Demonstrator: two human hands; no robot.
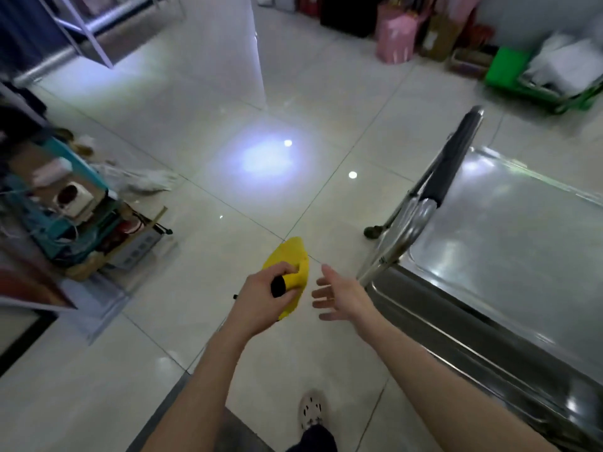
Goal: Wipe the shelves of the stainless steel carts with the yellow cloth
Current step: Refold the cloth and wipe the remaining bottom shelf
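My left hand point(266, 295) grips the yellow cloth point(292, 262) together with a small black cylinder, likely a torch, over the tiled floor. The cloth hangs bunched in front of the fingers. My right hand point(339, 296) is just to its right, fingers spread and holding nothing, a short gap from the cloth. The stainless steel cart point(509, 256) stands at the right, its shiny top shelf beside my right forearm and its black-sleeved handle point(453, 158) at the far end.
A cluttered rack with boxes, cables and a teal crate point(62, 216) stands at the left. A white pillar point(238, 44) rises ahead. A green bin point(538, 83) and pink bags point(394, 37) sit at the back right. A bright light spot lies on the floor.
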